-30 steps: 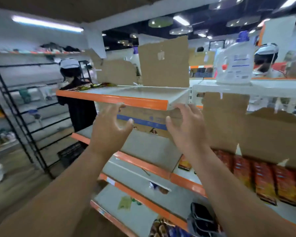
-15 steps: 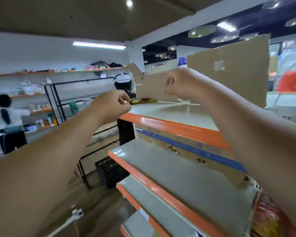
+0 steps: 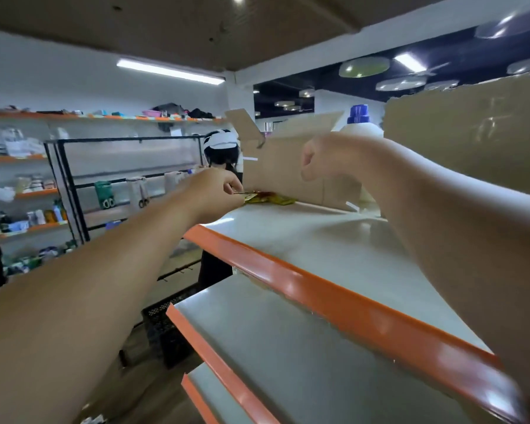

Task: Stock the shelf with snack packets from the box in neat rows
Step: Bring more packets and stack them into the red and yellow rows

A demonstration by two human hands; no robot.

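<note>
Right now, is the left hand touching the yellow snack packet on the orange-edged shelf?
Yes, the left hand pinches the yellow snack packet lying on the orange-edged shelf.

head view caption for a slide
Left hand pinches a snack packet on the shelf; right hand hovers, fist curled.

Ahead of me, a blue-capped white bottle (image 3: 360, 127); to my left a black wire rack (image 3: 62, 191), black crate (image 3: 161, 330) on the floor.
</note>
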